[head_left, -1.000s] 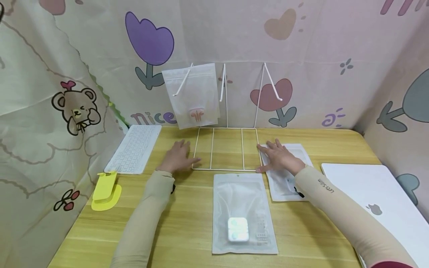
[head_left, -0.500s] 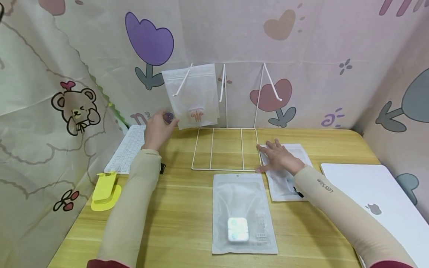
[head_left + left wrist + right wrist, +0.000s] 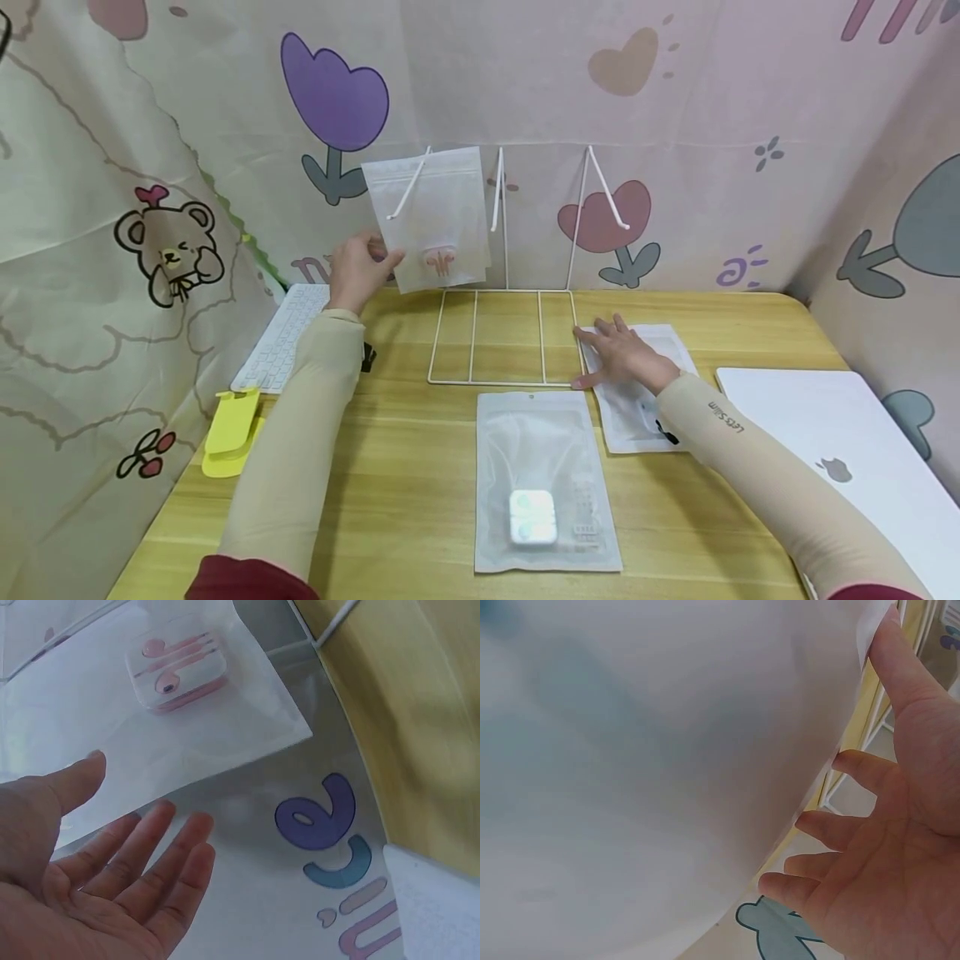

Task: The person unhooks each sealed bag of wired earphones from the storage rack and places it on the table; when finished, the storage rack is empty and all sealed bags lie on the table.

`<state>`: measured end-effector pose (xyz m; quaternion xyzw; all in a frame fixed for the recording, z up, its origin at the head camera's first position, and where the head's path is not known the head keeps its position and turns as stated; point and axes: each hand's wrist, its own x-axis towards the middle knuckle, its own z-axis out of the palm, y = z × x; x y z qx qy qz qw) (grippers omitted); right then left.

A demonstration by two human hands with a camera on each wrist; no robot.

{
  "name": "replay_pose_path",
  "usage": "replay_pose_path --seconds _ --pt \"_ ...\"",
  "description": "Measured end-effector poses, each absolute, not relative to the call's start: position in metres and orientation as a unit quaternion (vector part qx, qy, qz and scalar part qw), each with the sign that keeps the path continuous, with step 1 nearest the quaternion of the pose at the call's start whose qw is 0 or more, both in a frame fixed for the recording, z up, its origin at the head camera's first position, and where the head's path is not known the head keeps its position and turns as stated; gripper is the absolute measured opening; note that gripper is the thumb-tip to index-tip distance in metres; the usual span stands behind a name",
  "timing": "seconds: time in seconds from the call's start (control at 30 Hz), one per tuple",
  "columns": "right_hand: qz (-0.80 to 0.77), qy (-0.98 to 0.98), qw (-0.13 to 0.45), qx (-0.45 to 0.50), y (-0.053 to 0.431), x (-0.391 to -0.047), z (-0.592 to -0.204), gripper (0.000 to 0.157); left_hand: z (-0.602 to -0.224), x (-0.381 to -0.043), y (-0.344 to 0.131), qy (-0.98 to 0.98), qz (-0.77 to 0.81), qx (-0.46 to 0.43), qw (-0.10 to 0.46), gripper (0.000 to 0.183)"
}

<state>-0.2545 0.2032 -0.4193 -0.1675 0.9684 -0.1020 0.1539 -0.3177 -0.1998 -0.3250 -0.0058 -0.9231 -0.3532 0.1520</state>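
Observation:
A translucent white zip pouch (image 3: 450, 200) hangs from the left prong of a white wire rack (image 3: 474, 337). Pink earphones (image 3: 176, 664) in a clear case show inside it. At the pouch's lower left edge is my left hand (image 3: 358, 271), its thumb in front and its relaxed fingers beyond the edge, not closed on it. My right hand (image 3: 628, 358) spreads its fingers beside the rack's right side, over a second pouch (image 3: 663, 337) that it partly covers. In front of the rack lies a third pouch (image 3: 536, 450) holding a white square case (image 3: 533, 517).
A white keyboard (image 3: 281, 350) and a yellow stand (image 3: 232, 425) lie at the left. At the right is a white laptop (image 3: 840, 433). A patterned cloth (image 3: 525, 67) rises behind the wooden table (image 3: 405, 500). The rack's other prongs (image 3: 607, 187) jut forward.
My left hand has lifted from the table beside the rack up to the hanging pouch's lower left edge, and has shifted slightly since. The right hand has stayed in place.

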Motion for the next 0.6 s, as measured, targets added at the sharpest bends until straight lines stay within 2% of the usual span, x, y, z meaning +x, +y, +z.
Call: replay_pose_path --seconds 0.27,0.6 --pt "-0.101 0.969 0.151 -0.169 0.2034 -0.2545 -0.4197 0.102 -0.3262 -0.3200 -0.1947 -0.912 -0.373 0.003 0.171 0.026" --pt "-0.103 0.969 0.150 -0.166 0.2032 -0.2542 -0.4198 0.102 -0.3256 -0.3199 -0.1947 -0.888 -0.418 -0.005 0.192 0.021"
